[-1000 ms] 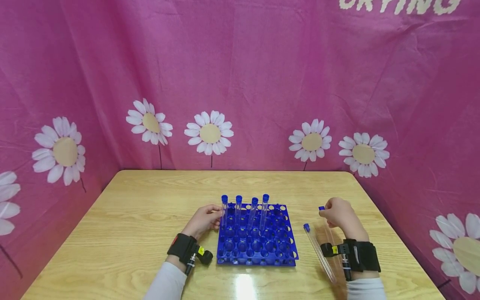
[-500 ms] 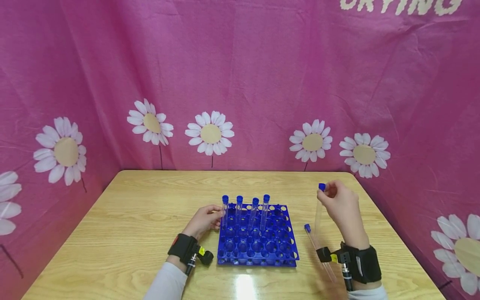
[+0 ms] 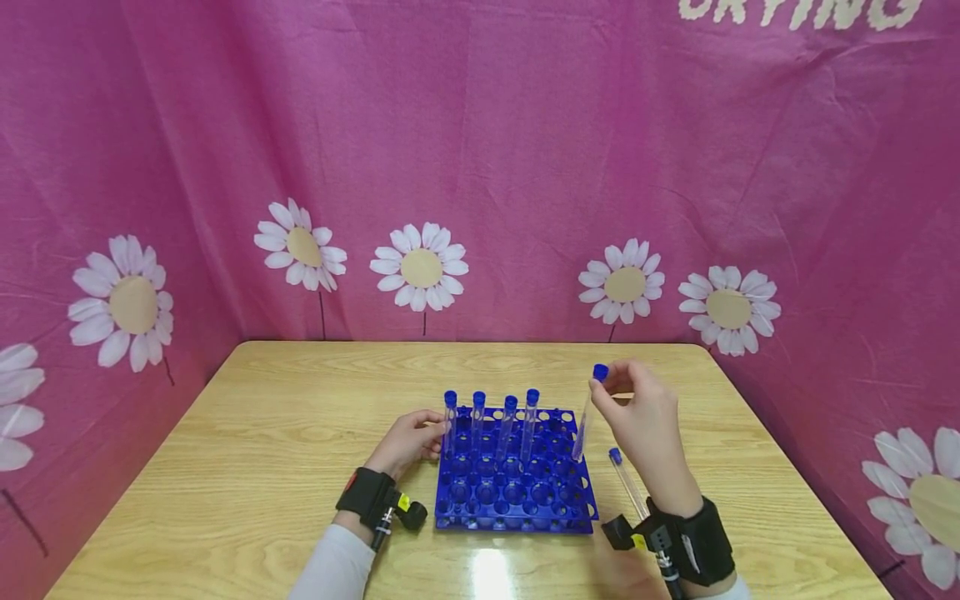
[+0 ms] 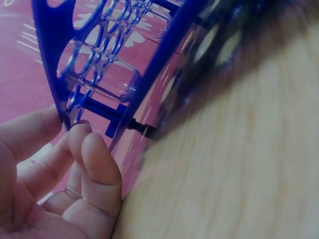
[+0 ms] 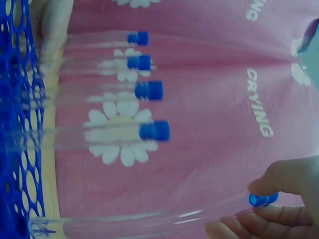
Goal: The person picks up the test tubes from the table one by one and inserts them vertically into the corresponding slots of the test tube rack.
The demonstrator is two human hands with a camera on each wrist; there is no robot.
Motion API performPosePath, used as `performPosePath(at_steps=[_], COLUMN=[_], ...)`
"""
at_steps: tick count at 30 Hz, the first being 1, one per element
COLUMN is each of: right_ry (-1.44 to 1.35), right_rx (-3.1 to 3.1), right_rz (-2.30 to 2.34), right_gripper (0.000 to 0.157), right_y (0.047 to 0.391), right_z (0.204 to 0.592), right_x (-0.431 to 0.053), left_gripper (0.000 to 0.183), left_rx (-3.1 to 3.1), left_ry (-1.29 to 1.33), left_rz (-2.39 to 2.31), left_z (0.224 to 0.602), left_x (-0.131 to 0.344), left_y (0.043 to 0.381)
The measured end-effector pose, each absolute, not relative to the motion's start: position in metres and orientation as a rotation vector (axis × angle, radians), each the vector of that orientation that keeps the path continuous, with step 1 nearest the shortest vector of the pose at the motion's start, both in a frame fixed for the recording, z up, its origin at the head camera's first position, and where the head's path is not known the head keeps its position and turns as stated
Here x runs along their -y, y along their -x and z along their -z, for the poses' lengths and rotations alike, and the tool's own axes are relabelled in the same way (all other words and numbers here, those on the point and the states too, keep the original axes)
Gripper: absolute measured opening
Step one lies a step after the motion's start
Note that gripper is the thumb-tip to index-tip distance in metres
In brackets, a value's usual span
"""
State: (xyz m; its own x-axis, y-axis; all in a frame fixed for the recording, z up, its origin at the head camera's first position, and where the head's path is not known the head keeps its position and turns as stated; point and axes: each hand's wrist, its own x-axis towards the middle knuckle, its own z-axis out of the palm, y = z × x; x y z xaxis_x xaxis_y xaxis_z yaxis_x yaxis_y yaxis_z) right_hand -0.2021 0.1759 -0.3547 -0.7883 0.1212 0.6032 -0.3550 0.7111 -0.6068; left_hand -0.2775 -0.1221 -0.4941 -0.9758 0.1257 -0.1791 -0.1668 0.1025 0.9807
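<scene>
A blue test tube rack (image 3: 517,523) stands on the table, its plates full of round holes. Several clear test tubes (image 5: 107,92) with blue caps stand upright in a row towards its back. My left hand (image 3: 408,442) grips the rack's left side, with thumb and fingertips at the corner of the upper plate in the left wrist view. My right hand (image 3: 647,412) pinches another capped test tube (image 3: 583,427) just at its blue cap. That tube leans slightly, its lower end close over the rack's right side.
One more capped test tube (image 3: 628,485) lies on the table right of the rack, partly hidden by the right wrist's camera strap (image 3: 686,542). Pink cloth (image 3: 517,167) with daisies hangs behind and beside the wooden table (image 3: 300,400).
My right hand has lifted the test tube upright from the table and carried it left to the rack. My left hand has stayed at the rack.
</scene>
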Motion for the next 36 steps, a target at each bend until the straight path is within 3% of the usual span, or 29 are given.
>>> performPosePath(at_steps=[36], right_ry=[-0.174], right_rx=[2.642], right_rz=[-1.027], right_gripper=[0.022], right_y=[0.219], right_z=[0.379], right_x=[-0.155], left_gripper=[0.024], left_rx=[-2.160], left_ry=[0.041], left_rz=[-1.958], left_z=[0.492], left_x=[0.122], left_y=[0.277])
